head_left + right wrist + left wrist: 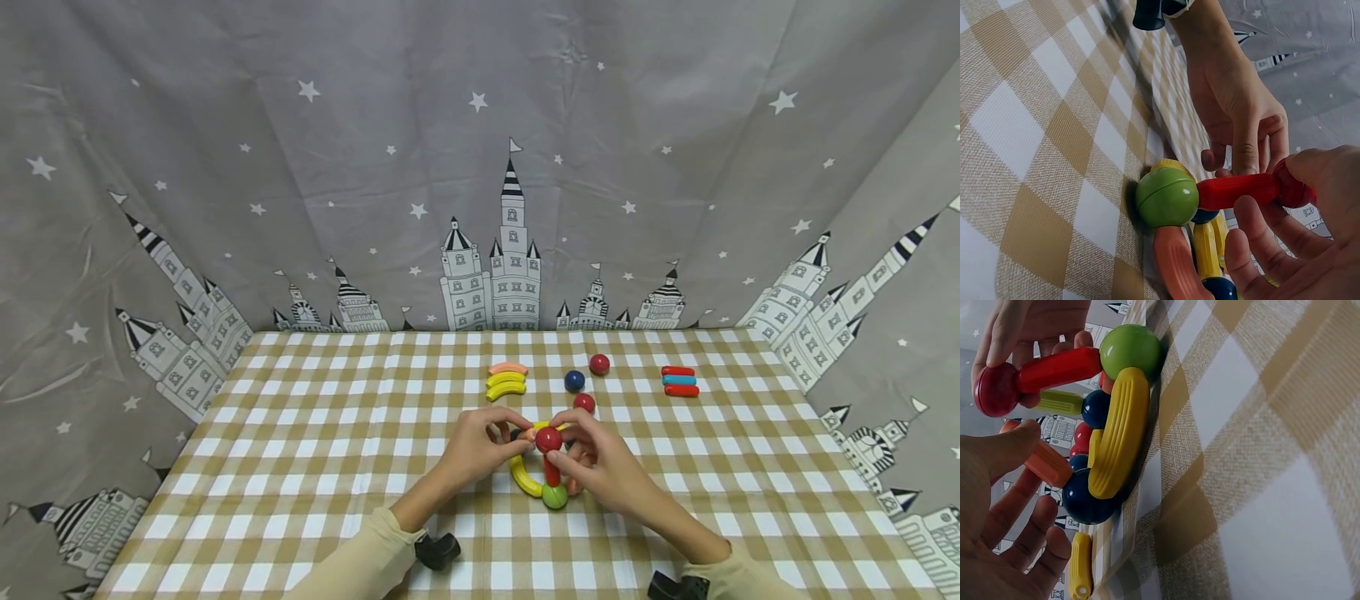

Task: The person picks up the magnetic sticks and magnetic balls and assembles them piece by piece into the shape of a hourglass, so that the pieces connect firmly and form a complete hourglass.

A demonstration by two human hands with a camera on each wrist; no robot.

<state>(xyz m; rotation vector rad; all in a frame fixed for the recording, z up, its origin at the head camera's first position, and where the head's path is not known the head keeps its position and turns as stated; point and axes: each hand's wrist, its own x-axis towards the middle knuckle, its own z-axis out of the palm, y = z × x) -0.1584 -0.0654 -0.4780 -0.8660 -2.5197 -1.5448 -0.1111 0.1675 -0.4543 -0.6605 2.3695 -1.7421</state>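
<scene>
Checked surface (300, 467), well in from far edge: left hand (478, 448) pinches orange ribbed plastic rod (1050, 465), tilted up toward glossy red ball (548, 439), which right hand's (606, 467) fingers pinch.

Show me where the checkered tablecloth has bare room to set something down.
Widest is the tablecloth left of the curved rods and left hand. Another patch lies right of the right hand, nearer than the straight rods. The middle is crowded: both hands over the ball-and-rod structure, three loose balls just beyond.
</scene>
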